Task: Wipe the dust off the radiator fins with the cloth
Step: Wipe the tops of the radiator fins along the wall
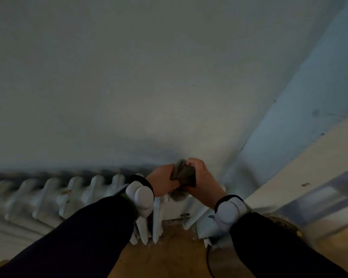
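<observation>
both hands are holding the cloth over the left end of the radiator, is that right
Not quite. The left hand and right hand do hold the cloth, but over the right end of the radiator, not the left, as the head view shows.

Radiator (pixel 54 199) left end (seemingly) off-frame

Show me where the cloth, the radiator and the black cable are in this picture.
cloth (pixel 183 174): head view, on its bunched grey middle.
radiator (pixel 75 187): head view, on the top of one white fin.
black cable (pixel 207 259): head view, on its stretch over the floor.
</observation>
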Tool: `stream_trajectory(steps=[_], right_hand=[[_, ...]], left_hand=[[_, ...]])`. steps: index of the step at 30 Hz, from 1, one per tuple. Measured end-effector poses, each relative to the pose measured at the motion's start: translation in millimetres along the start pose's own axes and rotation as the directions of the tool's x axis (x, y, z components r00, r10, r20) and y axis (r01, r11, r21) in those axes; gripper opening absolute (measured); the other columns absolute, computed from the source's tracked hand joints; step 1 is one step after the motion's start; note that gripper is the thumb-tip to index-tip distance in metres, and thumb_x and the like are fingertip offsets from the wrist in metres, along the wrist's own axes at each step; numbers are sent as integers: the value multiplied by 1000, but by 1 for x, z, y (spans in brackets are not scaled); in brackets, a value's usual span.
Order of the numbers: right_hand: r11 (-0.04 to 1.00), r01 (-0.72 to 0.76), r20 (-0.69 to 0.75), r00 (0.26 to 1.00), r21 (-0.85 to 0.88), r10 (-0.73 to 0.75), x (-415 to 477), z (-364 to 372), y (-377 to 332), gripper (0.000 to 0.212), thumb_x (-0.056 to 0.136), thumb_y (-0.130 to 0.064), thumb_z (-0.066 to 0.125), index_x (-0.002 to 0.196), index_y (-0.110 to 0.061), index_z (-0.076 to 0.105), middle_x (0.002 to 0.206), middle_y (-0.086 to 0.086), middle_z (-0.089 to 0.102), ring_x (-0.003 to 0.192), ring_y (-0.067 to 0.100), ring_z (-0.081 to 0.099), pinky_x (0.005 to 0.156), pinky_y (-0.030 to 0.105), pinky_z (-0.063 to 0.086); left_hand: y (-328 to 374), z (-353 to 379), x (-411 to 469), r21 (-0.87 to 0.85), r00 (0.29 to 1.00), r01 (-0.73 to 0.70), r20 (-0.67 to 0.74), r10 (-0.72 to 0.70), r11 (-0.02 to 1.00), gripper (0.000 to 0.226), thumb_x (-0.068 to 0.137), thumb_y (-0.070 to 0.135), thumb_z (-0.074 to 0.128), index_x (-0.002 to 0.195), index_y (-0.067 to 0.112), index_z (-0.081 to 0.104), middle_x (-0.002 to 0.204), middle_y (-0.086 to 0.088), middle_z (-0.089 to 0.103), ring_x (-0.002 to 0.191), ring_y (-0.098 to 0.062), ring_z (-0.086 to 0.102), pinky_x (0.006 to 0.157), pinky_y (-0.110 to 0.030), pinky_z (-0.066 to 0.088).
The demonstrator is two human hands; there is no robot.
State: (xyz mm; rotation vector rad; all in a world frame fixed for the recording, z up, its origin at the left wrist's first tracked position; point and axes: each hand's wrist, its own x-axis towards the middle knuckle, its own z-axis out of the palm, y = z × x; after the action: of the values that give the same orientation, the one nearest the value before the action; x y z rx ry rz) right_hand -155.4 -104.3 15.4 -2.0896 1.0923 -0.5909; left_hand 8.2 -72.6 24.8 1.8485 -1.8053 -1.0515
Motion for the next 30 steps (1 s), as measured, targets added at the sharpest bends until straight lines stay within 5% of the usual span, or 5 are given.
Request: stream_trajectory(steps=[4, 10, 15, 20, 30], right_hand=[[994, -85, -7, 996, 66, 85, 8, 5, 2, 77, 70, -15, 81, 133, -18, 37, 134, 9, 39, 113, 18, 51, 97, 31, 45], [946, -278, 186, 951, 168, 246, 6, -4, 12, 113, 69, -13, 84, 150, -19, 5, 152, 3, 18, 137, 9, 23, 96, 10, 26], [953, -254, 296, 935, 166, 198, 10, -10, 12, 80, 78, -4, 75, 142, -17, 30, 130, 0, 45, 121, 9, 41, 98, 21, 38], [969, -234, 78, 971, 85, 227, 9, -15, 16, 19, 83, -10, 69, 90, -14, 51, 79, -2, 53, 78, 16, 48, 59, 13, 36], [940, -340, 91, 936, -16, 340, -3, -18, 31, 24, 84, -28, 71, 94, -9, 61, 94, 11, 62, 89, 25, 59, 77, 32, 44]], left_hand=[[-4, -8, -4, -43, 997, -6, -74, 3, 999, 60, 66, 37, 51, 112, 0, 56, 110, -17, 62, 102, -29, 58, 81, -30, 42], [-11, -17, -8, -105, 988, -54, -149, 38, 993, 26, 81, 2, 58, 75, 19, 40, 74, -2, 49, 79, -25, 49, 61, -28, 30], [-14, -13, -10, -59, 987, -69, -147, 60, 996, 36, 82, -6, 53, 72, 22, 33, 71, 2, 42, 77, -22, 46, 60, -26, 26], [-20, -13, -15, -87, 987, -50, -156, 36, 995, 16, 88, -2, 49, 91, 13, 45, 89, -11, 54, 82, -23, 52, 65, -25, 33], [-19, -3, -10, -324, 944, 167, -221, -247, 931, 12, 96, 14, 47, 84, 12, 48, 86, -14, 56, 87, -29, 54, 80, -37, 42]])
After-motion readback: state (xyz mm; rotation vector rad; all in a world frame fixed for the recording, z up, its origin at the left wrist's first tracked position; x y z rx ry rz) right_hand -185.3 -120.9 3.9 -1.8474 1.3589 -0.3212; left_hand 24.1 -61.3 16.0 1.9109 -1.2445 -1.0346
